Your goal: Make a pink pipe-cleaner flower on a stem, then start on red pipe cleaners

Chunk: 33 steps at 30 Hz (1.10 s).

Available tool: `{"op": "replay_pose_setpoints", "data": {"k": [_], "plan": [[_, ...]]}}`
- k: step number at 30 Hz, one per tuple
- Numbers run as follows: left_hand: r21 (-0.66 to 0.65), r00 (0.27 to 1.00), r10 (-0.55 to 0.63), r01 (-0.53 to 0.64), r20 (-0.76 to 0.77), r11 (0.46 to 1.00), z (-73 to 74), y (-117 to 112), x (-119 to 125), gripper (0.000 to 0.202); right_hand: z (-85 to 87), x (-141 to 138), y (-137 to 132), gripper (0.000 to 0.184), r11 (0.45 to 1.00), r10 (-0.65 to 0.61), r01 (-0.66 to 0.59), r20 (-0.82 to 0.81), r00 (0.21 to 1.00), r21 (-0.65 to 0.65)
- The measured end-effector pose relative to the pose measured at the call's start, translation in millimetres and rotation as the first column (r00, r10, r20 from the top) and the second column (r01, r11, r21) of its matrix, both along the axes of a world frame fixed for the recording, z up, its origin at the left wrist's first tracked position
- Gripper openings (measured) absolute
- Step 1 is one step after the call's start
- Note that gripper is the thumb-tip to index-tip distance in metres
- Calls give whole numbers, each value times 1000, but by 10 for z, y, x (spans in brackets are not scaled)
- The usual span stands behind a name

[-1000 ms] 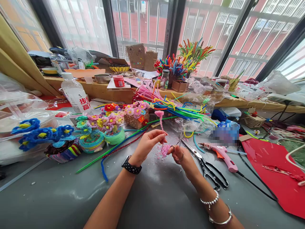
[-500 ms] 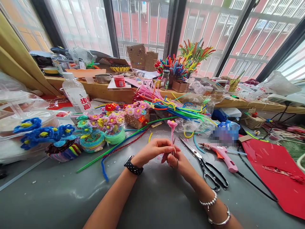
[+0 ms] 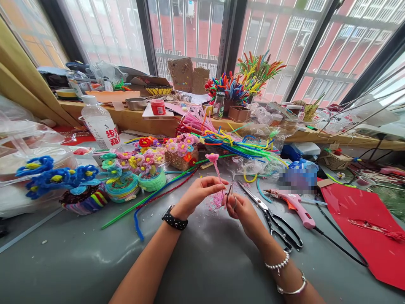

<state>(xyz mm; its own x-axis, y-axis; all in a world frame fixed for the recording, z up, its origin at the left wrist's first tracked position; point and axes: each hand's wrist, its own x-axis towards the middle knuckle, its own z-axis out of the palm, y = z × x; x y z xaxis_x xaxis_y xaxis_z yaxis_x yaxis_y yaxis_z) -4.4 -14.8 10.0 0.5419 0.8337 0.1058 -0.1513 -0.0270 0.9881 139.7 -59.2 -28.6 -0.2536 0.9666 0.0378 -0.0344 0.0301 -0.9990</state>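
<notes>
My left hand (image 3: 202, 195) pinches the stem of a pink pipe-cleaner flower (image 3: 212, 158) between thumb and fingers, its head tilted up and to the left. In my right hand (image 3: 243, 210) is a small pair of scissors (image 3: 230, 190), with a finger through a handle loop and the blades pointing up beside the stem. Whether the blades touch the stem I cannot tell. Pink fuzz clippings (image 3: 216, 201) lie on the grey table below and between my hands.
Large black-handled scissors (image 3: 268, 215) and a pink glue gun (image 3: 294, 204) with its cord lie to the right, before a red sheet (image 3: 357, 223). Small pots of pipe-cleaner flowers (image 3: 152, 177) and a bottle (image 3: 100, 124) stand left. Loose pipe cleaners (image 3: 240, 145) are piled behind.
The flower has tipped and moved left with my left hand. My right hand has drawn slightly right, so the small scissors and the pink clippings show more clearly.
</notes>
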Motion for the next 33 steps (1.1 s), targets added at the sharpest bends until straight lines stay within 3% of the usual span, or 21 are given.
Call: {"op": "replay_pose_setpoints", "data": {"k": [4, 10, 16, 21, 33], "plan": [[22, 989, 128, -127, -79, 992, -11, 46, 8, 13, -15, 48, 38, 42, 989, -138, 131, 105, 985, 69], [48, 985, 93, -87, -143, 995, -9, 44, 5, 16, 29, 82, 45, 53, 984, -22, -31, 299, 954, 174], [76, 981, 64, -51, -182, 996, 0, 37, -1, 20, 39, 58, 22, 59, 962, -9, -117, 459, 888, 245], [60, 985, -24, 35, -172, 998, -39, 42, -6, 20, 73, 45, 11, 59, 965, -44, -93, 501, 864, 245], [21, 986, -76, 80, -150, 997, -71, 57, -11, 20, 78, 32, 8, 62, 964, 4, -128, 469, 883, 231]]}}
